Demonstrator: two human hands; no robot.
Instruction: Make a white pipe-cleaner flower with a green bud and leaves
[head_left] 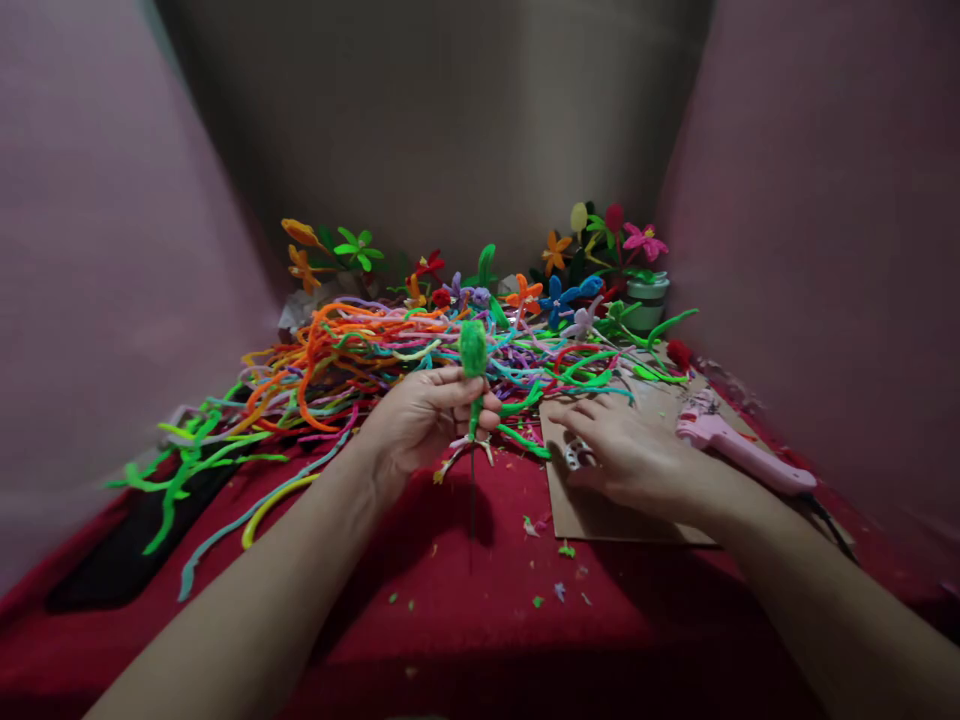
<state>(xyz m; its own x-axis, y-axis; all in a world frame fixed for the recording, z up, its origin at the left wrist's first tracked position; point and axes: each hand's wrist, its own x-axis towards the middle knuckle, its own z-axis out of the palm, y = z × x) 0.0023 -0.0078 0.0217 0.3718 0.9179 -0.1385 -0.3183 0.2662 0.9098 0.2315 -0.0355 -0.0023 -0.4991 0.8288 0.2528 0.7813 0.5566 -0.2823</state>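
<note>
My left hand (435, 410) is closed around a green fuzzy pipe-cleaner bud (472, 348). The bud stands upright, and its green stem runs down through my fingers into a thin dark wire (472, 500). My right hand (626, 445) is palm down over a sheet of cardboard (600, 515), its fingers stretched out and apart. Between its fingers and thumb shows a small white object with dark gaps (579, 455), partly hidden, whose kind I cannot make out.
Loose coloured pipe cleaners (337, 350) heap across the back. Finished pipe-cleaner flowers (555, 300) stand behind them, some near a pale pot (646, 300). A pink glue gun (742, 455) lies at the right, a flat black object (135, 550) at the left. Scraps dot the red cloth (480, 620).
</note>
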